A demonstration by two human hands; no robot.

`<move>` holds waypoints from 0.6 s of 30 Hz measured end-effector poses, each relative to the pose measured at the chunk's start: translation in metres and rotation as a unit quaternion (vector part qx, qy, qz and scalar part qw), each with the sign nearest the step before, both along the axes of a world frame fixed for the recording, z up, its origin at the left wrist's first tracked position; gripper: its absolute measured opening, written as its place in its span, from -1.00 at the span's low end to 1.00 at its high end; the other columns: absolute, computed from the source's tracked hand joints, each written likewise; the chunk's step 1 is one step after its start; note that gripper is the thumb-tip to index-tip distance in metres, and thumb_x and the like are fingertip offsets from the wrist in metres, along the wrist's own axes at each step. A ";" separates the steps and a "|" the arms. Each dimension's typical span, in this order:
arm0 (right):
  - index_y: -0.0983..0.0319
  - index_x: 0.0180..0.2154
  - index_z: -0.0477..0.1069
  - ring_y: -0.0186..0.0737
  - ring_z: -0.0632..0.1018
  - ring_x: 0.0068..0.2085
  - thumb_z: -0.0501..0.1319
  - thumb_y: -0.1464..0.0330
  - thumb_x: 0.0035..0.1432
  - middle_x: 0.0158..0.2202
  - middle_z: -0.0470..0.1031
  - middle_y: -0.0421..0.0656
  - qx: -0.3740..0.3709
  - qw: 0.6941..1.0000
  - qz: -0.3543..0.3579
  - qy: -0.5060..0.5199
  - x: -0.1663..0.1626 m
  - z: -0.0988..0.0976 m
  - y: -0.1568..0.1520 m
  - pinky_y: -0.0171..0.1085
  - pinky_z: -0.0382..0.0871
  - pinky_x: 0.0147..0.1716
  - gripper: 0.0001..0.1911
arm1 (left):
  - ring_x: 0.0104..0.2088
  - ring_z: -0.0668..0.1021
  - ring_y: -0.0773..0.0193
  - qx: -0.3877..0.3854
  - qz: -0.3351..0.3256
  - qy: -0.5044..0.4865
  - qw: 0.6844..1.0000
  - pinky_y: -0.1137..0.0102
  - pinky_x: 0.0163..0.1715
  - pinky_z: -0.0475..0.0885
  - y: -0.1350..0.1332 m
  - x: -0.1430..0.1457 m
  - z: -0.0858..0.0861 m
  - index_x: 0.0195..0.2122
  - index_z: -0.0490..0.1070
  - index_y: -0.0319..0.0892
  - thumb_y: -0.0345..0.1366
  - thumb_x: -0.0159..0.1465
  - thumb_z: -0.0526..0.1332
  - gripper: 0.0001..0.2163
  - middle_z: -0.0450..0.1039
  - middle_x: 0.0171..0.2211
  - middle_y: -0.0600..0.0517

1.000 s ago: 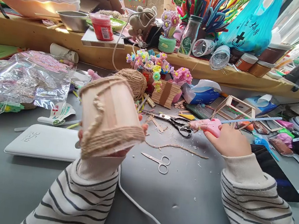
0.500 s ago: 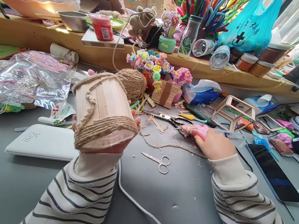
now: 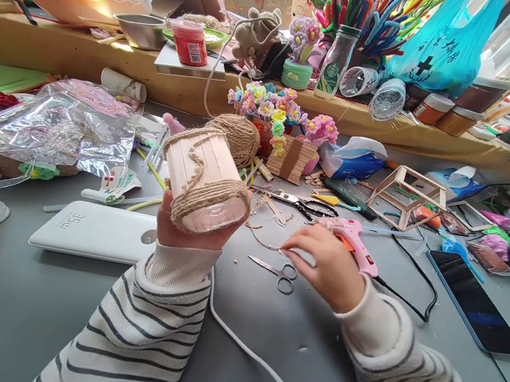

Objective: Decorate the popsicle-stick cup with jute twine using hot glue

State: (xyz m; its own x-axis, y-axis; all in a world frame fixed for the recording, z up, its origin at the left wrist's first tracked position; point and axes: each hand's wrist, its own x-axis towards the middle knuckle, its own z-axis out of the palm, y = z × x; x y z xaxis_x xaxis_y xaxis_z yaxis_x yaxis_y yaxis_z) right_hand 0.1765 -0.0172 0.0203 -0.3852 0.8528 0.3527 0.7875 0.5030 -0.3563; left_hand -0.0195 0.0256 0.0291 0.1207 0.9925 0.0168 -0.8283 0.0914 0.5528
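My left hand [image 3: 195, 236] holds up a tilted cup-shaped holder [image 3: 215, 169] from below, its fingers wrapped round it. Flat pale wooden sticks line its side, a thick band of twine circles the end nearest me, and more twine runs round the far rim and along the side. The base looks clear. A loose strand of twine [image 3: 263, 241] lies on the table and leads to the fingertips of my right hand [image 3: 328, 262], which are pinched on it. Just beyond that hand rests a pink glue gun [image 3: 357, 248]. Small scissors [image 3: 278, 274] lie below the strand.
A twine ball [image 3: 238, 137] sits behind the holder. Black-handled scissors [image 3: 303, 203] and wood scraps lie mid-table. A white power bank [image 3: 95, 231] is at left, with a white cable [image 3: 241, 348] in front. At right are a phone [image 3: 475, 304] and a wooden frame [image 3: 407, 198].
My right hand has let go of the glue gun and moved left and toward me, onto the loose twine. The holder is slightly farther right in view and turned a little.
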 end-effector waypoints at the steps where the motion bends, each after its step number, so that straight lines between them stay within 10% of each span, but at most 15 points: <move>1: 0.21 -0.39 0.44 -0.27 0.43 -0.32 0.14 0.43 0.10 -0.41 0.47 -0.16 0.010 0.999 0.014 0.033 -0.010 -0.007 -0.001 -0.29 0.33 -0.31 -0.89 | -0.19 0.50 0.09 0.006 -0.008 -0.003 1.000 0.25 -0.27 0.46 0.000 0.000 -0.001 -0.15 0.39 -0.08 0.03 -0.06 0.21 -0.53 0.47 -0.20 0.00; 18: 0.26 -0.40 0.44 -0.23 0.36 -0.36 0.15 0.42 0.08 -0.42 0.44 -0.13 0.097 0.995 0.013 -0.004 -0.069 -0.039 -0.007 -0.25 0.33 -0.38 -0.90 | -0.08 0.46 0.08 -0.004 -0.027 0.013 1.000 0.26 -0.16 0.45 -0.004 0.005 -0.009 -0.16 0.42 -0.06 0.00 -0.01 0.18 -0.59 0.50 -0.22 0.01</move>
